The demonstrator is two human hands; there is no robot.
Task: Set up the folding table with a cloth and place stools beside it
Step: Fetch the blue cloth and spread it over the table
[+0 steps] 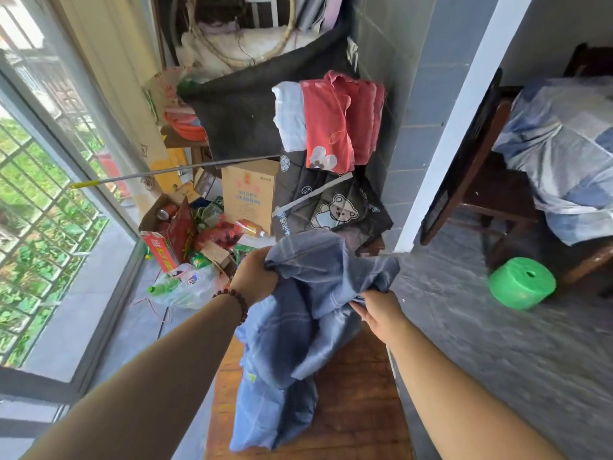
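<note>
In the head view, the blue checked cloth (pixel 298 327) is seen in the lower middle of the frame, still bunched and not spread. Its upper part is lifted in the air, while its lower part hangs down and lies on the brown wooden table (pixel 358 410) at the bottom middle. The table top seems to be opened out already, so the covering step is judged to be the one in hand.

The left hand (pixel 253 277) is closed tightly around a gathered edge of the cloth, with the fingers curled into the fabric. A bead bracelet (pixel 237 302) is worn on this wrist. The right hand (pixel 378 313), a little lower and to the right, is less closed: a fold is pinched by its fingers, whose tips are hidden in the fabric. The cloth is probably held at two separate places so that it can be pulled apart and an edge can be found.

A green round object (pixel 522 282) lies on the floor at the middle right, well apart from the table. It may be a stool, but this cannot be told.

A cardboard box (pixel 248 194) and a pile of folded red fabric (pixel 341 121) are stored above the hands, only as clutter.
</note>
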